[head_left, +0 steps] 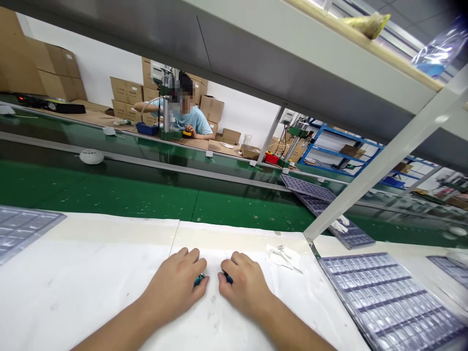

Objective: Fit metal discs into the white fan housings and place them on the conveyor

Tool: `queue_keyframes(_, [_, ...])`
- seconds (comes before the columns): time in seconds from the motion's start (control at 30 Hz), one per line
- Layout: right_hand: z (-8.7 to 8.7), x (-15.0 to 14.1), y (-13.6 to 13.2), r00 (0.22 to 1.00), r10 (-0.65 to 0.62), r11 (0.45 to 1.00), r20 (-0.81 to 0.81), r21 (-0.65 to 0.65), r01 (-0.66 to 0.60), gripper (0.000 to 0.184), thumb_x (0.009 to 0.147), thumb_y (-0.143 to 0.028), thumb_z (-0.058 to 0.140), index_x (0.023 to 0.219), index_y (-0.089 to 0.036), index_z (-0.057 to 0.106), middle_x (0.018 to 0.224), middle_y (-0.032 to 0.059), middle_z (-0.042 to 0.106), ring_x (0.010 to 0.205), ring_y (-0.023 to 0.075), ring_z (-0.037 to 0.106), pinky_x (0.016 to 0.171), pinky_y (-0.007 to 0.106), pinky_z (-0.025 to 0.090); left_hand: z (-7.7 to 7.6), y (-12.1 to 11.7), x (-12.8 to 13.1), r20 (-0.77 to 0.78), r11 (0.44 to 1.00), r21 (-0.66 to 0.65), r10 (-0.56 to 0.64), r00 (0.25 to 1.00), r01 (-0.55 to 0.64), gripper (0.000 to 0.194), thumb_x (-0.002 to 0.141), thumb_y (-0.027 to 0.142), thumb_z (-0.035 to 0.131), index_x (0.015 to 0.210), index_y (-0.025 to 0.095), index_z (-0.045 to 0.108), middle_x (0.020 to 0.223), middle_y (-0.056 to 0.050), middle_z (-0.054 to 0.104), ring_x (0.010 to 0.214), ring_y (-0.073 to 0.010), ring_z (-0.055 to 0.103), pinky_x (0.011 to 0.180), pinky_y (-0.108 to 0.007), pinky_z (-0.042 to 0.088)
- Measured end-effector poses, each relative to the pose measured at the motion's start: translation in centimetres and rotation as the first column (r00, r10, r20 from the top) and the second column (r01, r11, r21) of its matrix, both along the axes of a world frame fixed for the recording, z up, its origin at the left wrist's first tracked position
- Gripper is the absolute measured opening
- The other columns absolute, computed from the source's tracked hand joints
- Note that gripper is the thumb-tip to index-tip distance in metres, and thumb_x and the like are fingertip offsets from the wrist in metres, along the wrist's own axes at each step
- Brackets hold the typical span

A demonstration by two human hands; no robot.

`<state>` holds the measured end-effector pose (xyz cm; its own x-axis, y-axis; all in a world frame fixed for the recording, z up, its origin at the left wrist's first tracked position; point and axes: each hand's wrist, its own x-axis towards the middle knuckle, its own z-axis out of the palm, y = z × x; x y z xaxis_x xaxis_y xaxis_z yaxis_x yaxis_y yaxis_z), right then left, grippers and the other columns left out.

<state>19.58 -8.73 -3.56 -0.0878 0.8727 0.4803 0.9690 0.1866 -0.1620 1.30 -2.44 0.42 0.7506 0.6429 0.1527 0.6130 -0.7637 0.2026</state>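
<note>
Teal marks the small piece (198, 280) pinched in the left hand (177, 280); the right hand (247, 282), near it, grips a darker piece (227, 277), both pieces mostly hidden, over the white table (84, 287). The step seems to be holding; moving either calls for a steady pinch.

Across the green conveyor belt (157, 192), you see a co-worker (192, 121) in light blue, stacked cardboard boxes (126, 91) and, farther right, a blue metal rack (334, 151).
</note>
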Motion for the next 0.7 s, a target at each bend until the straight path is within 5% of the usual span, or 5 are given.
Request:
queue_keyframes(0.27, [0.4, 1.1, 0.5, 0.992, -0.063, 0.998, -0.109, -0.034, 0.059, 0.015, 0.086, -0.022, 0.052, 0.085, -0.02, 0.067, 0.071, 0.0019, 0.062, 0.061, 0.0147, 0.058, 0.057, 0.025, 0.039, 0.0, 0.0, -0.5, 0.014, 1.0, 0.007, 0.022, 1.0, -0.022, 0.025, 0.09, 0.029, 0.043, 0.07, 0.02, 0.055, 0.079, -0.006, 0.062, 0.074, -0.0234, 0.059, 0.063, -0.035, 0.044])
queue_keyframes(0.5, [0.2, 0.9, 0.7, 0.987, -0.123, 0.991, -0.102, -0.06, 0.117, 0.006, 0.082, -0.025, 0.061, 0.079, -0.022, 0.065, 0.079, 0.0061, 0.062, 0.078, 0.0232, 0.057, 0.056, 0.027, 0.037, -0.2, 0.4, -0.6, 0.077, 0.995, -0.034, 0.099, 0.992, -0.096, 0.029, 0.092, 0.028, 0.039, 0.066, 0.022, 0.05, 0.074, -0.003, 0.059, 0.069, -0.0207, 0.059, 0.059, -0.031, 0.041])
queue_keyframes(0.7, [0.1, 1.0, 1.0, 0.969, -0.127, 0.991, -0.21, -0.056, 0.118, 0.011, 0.077, -0.017, 0.055, 0.073, -0.021, 0.064, 0.07, 0.005, 0.059, 0.068, 0.0206, 0.055, 0.058, 0.028, 0.037, -0.2, 0.8, -0.7, 0.17, 0.982, -0.132, 0.158, 0.973, -0.136, 0.023, 0.091, 0.025, 0.039, 0.071, 0.022, 0.051, 0.077, -0.002, 0.06, 0.071, -0.0205, 0.06, 0.059, -0.03, 0.041])
